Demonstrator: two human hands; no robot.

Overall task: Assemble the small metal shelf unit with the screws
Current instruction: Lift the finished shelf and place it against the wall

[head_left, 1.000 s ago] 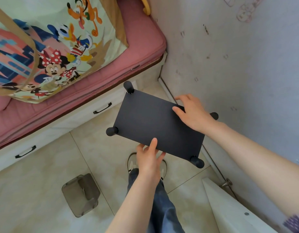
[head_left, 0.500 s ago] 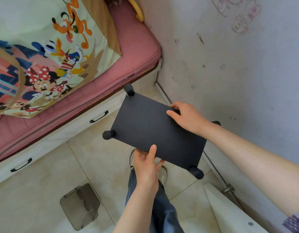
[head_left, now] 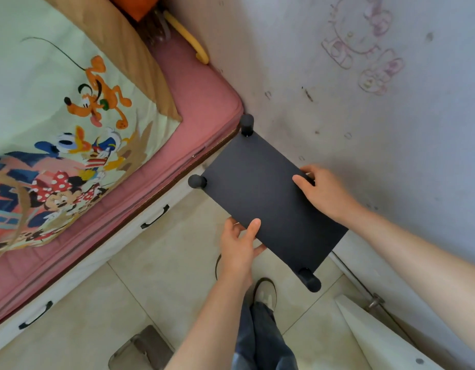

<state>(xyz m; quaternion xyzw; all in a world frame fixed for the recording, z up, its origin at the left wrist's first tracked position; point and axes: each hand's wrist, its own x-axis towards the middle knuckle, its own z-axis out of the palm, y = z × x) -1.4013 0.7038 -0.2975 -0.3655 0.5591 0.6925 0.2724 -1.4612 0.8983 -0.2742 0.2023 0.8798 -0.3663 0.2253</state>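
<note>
A small black metal shelf unit, a flat rectangular panel with short round legs at its corners, is held in the air above the floor near the wall corner. My left hand grips its near long edge, thumb lying on top and fingers underneath. My right hand grips the far long edge by the wall, thumb on top. Three legs show: one at the far corner, one at the left, one at the near right. The fourth is hidden behind my right hand. No screws are in sight.
A bed with a pink mattress and a cartoon blanket fills the left, with white drawers under it. A scuffed wall rises on the right. A grey container sits on the tiled floor, a white board at bottom right.
Both hands have carried the shelf unit up and farther away, toward the corner where the bed meets the wall. The grips have stayed the same.
</note>
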